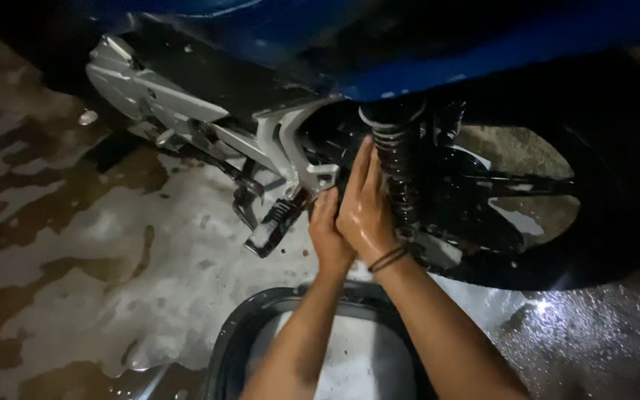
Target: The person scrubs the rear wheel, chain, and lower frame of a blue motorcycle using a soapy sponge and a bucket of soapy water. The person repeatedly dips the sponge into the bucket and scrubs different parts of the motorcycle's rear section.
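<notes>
Both arms come up from the bottom edge, bare forearms angled in toward each other so the wrists nearly meet. The right hand [364, 211] is on top and a bit further forward, fingers stretched out straight and kept together, palm facing away, the back of it wet and shiny. There's a thin dark band around the right wrist. The left hand [327, 226] sits just beside and partly under the right, touching it, fingers curled in; can't tell if it's gripping anything, since the right hand covers most of it.
</notes>
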